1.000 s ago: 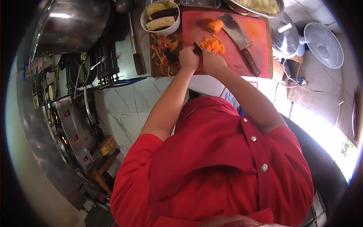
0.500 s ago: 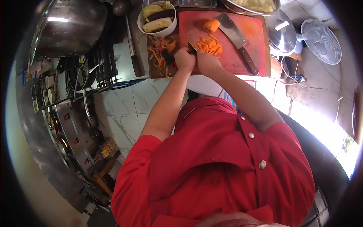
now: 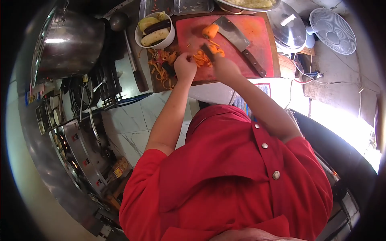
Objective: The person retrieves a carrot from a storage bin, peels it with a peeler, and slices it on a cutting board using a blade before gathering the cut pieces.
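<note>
My right hand (image 3: 226, 69) is closed round a small knife (image 3: 208, 52), whose dark blade points up and left over the cut carrot pieces (image 3: 201, 58) on the red cutting board (image 3: 241, 34). Just left of those pieces, at the board's lower left edge, my left hand (image 3: 185, 67) has its fingers drawn together; what is between them is too small to tell. Orange peelings (image 3: 157, 70) lie beside it on the brown wood. Further up the board, a carrot piece (image 3: 210, 31) touches or nearly touches a cleaver (image 3: 237, 38).
A white bowl (image 3: 170, 37) of peeled vegetables stands behind the peelings. A ladle (image 3: 130, 52) and large pot (image 3: 74, 44) are at left. Metal trays (image 3: 194, 7) and a pan of pale food (image 3: 251, 5) stand behind; a lidded pot (image 3: 286, 30) and fan (image 3: 333, 31) are right.
My hands have moved apart, the right one shifting rightward with the knife, whose blade shows more. Carrot pieces at the left now look finer. The whole view has shifted somewhat.
</note>
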A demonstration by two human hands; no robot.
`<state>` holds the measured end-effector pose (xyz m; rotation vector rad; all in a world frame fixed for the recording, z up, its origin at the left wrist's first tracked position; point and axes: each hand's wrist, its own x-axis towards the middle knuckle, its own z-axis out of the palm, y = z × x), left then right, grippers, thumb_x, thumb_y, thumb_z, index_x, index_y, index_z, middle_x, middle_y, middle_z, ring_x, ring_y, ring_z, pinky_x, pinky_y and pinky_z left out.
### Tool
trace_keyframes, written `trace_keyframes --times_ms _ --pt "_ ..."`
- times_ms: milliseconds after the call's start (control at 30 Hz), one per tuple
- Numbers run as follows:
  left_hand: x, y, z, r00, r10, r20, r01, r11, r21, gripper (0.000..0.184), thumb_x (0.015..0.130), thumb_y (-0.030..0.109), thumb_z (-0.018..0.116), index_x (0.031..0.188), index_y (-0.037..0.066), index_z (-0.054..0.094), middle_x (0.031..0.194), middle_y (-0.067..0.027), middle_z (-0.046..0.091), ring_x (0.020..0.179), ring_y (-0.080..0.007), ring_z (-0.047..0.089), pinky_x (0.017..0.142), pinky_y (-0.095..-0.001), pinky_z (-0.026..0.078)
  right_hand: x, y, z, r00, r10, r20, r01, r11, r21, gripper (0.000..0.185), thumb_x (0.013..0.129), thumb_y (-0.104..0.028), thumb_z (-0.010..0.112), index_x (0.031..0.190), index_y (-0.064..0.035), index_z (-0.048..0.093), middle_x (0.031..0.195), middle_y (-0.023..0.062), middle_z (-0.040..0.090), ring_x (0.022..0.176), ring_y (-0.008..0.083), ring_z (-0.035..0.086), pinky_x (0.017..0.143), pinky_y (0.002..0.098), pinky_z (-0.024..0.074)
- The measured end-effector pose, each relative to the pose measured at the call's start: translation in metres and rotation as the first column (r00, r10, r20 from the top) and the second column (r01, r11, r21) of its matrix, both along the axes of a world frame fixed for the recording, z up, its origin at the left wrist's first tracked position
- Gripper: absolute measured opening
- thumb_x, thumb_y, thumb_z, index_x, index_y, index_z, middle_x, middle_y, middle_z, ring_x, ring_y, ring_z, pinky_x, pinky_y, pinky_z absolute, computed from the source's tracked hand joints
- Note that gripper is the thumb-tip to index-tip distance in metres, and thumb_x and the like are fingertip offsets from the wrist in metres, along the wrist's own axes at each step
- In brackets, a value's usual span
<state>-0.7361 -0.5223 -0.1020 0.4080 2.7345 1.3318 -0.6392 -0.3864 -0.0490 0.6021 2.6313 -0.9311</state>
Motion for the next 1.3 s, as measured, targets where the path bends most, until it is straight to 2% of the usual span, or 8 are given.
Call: trace_keyframes --times_ms 133,233,467,733,867,967,1100,1300 --pt "-0.002 0.045 0.004 0.887 -0.250 -0.388 0.110 0.931 -0.349 0.031 0.073 0.029 0.072 0.096 0.007 0.067 0.097 -0.0118 0.063 0.094 -0.0301 0.059 0.080 -0.0413 0.047 0.038 0.035 -0.005 0.995 -0.079 0.055 0.073 0.991 0.109 0.021 0.084 -0.013 0.049 0.101 0.0002 0.046 0.084 0.0243 0.064 0.084 0.0388 0.064 0.072 0.0476 0.0492" --pt "-0.003 0.058 0.012 0.935 -0.320 -0.150 0.167 0.774 -0.611 0.039 0.070 0.035 0.074 0.099 0.011 0.067 0.106 -0.0102 0.060 0.101 -0.0319 0.055 0.084 -0.0426 0.045 0.042 0.035 -0.011 0.997 -0.039 0.062 0.032 0.993 0.117 0.023 0.084 -0.015 0.051 0.101 -0.0004 0.046 0.085 0.0246 0.064 0.084 0.0390 0.064 0.072 0.0477 0.0489" --pt "-0.019 0.064 0.008 0.903 -0.427 -0.046 0.357 0.806 -0.472 0.033 0.068 0.031 0.075 0.095 0.014 0.067 0.095 -0.0078 0.065 0.092 -0.0303 0.060 0.082 -0.0397 0.047 0.054 0.041 -0.004 0.998 -0.035 0.052 0.032 0.998 0.056 0.021 0.087 -0.017 0.048 0.098 0.0007 0.047 0.083 0.0259 0.063 0.083 0.0404 0.063 0.071 0.0493 0.0481" --pt "-0.049 0.028 0.029 0.888 -0.311 0.339 0.166 0.904 0.394 0.023 0.073 0.013 0.071 0.092 0.003 0.063 0.084 -0.0066 0.065 0.073 -0.0133 0.060 0.067 -0.0264 0.048 0.043 0.035 -0.007 0.997 -0.063 -0.051 0.063 0.998 0.014 0.020 0.086 -0.016 0.047 0.096 0.0012 0.048 0.084 0.0263 0.063 0.083 0.0408 0.063 0.072 0.0504 0.0475" --pt "-0.044 -0.027 0.021 0.902 -0.214 0.374 0.096 0.946 0.311 0.024 0.074 0.014 0.070 0.094 0.002 0.064 0.082 -0.0090 0.065 0.074 -0.0149 0.061 0.068 -0.0280 0.049 0.023 -0.012 -0.014 0.983 0.181 -0.035 -0.184 0.978 -0.098 0.024 0.084 -0.015 0.046 0.100 0.0022 0.050 0.087 0.0266 0.063 0.085 0.0415 0.062 0.075 0.0502 0.0472" --pt "-0.024 -0.049 0.019 0.924 -0.140 0.355 0.209 0.964 -0.164 0.030 0.076 0.015 0.066 0.102 0.002 0.064 0.091 -0.0150 0.067 0.083 -0.0252 0.065 0.075 -0.0328 0.049 0.009 -0.027 -0.024 0.976 0.213 -0.037 -0.216 0.965 -0.151 0.027 0.083 -0.014 0.046 0.103 0.0032 0.050 0.091 0.0268 0.062 0.088 0.0413 0.061 0.078 0.0488 0.0475" --pt "-0.003 -0.043 0.008 0.901 -0.368 0.230 0.402 0.907 -0.125 0.042 0.076 0.015 0.066 0.115 0.002 0.059 0.094 -0.0180 0.065 0.085 -0.0310 0.064 0.076 -0.0364 0.049 -0.002 -0.021 -0.023 0.995 0.074 0.068 -0.063 0.988 -0.142 0.028 0.082 -0.011 0.047 0.105 0.0050 0.050 0.096 0.0273 0.062 0.091 0.0390 0.062 0.079 0.0463 0.0488" --pt "0.009 -0.037 0.018 0.960 -0.280 0.011 0.280 0.957 -0.076 0.048 0.074 0.012 0.068 0.120 0.003 0.056 0.083 -0.0172 0.064 0.075 -0.0294 0.063 0.068 -0.0357 0.050 -0.002 -0.018 -0.021 0.997 0.059 0.047 -0.053 0.990 -0.132 0.026 0.083 -0.011 0.045 0.103 0.0049 0.049 0.093 0.0275 0.063 0.088 0.0391 0.063 0.077 0.0470 0.0493"
